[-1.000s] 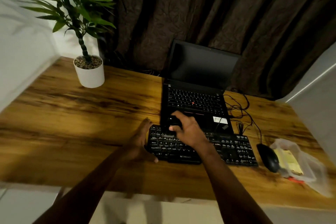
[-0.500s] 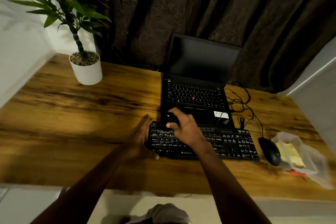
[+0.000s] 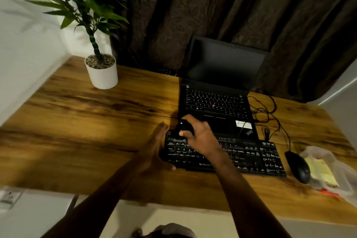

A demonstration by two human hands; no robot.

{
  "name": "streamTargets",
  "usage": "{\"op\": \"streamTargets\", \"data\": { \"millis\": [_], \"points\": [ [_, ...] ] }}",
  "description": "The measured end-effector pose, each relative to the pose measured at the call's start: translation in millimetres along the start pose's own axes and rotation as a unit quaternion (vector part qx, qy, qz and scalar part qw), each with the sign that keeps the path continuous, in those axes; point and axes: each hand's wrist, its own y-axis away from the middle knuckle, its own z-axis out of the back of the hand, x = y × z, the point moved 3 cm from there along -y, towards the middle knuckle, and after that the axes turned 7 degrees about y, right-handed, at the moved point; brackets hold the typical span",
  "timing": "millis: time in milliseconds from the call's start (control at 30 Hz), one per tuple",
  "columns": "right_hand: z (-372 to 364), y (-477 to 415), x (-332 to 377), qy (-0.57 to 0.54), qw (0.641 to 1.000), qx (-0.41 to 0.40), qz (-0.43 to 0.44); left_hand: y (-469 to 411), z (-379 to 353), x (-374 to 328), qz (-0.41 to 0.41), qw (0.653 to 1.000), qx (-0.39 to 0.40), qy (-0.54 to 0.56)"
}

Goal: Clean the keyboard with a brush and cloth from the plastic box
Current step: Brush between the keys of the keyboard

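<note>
A black keyboard lies on the wooden desk in front of the laptop. My right hand grips a small black brush, its bristles down on the keyboard's upper left corner. My left hand lies flat against the keyboard's left end, fingers straight, thumb at the front edge. The clear plastic box stands at the far right with a yellow cloth inside.
An open black laptop sits just behind the keyboard. A black mouse and tangled cables lie to the right. A white potted plant stands at the back left. Dark curtains hang behind the desk.
The camera view shifted slightly. My right hand has kept the brush at the keyboard's upper left corner with small movements; my left hand has stayed at the left end.
</note>
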Motion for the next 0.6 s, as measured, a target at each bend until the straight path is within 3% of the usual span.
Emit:
{"op": "streamTargets", "data": {
  "millis": [100, 267, 600],
  "points": [
    [3, -2, -2, -0.004, 1.0, 0.001, -0.005, 8, 0, -18, -0.052, 0.997, -0.022, -0.052],
    [18, 2, -21, 0.003, 0.999, 0.002, -0.037, 26, -6, -2, -0.051, 0.97, -0.076, -0.225],
    [-11, -20, 4, -0.035, 0.999, 0.015, -0.006, 23, -5, 12, -0.137, 0.943, -0.139, -0.27]
  ]
}}
